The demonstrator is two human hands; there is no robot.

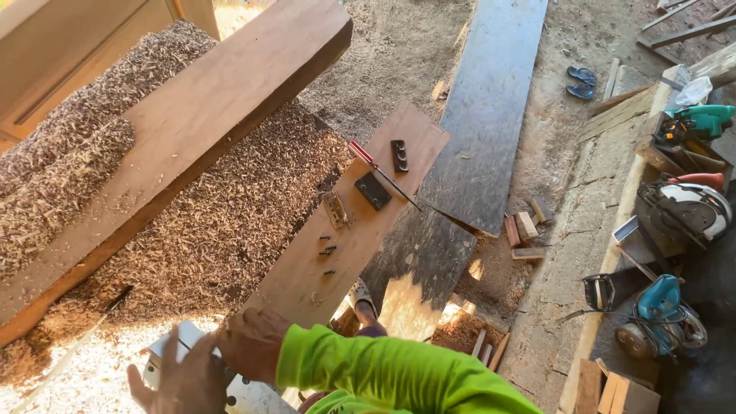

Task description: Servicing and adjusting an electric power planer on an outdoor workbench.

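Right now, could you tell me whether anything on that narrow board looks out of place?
Yes: small dark screws lie loose and scattered on the sloping narrow board, and a red-handled screwdriver rests at an angle with its tip past the board's edge.

Plank (307,268) — screwdriver (381,173), hinges (372,190), screws (327,249)

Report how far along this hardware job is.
Laid out on the narrow board: screwdriver, two dark plates, brass piece, loose screws, none fitted yet. In hand: both hands, left hand and right hand, on a pale object. Fitting remains.
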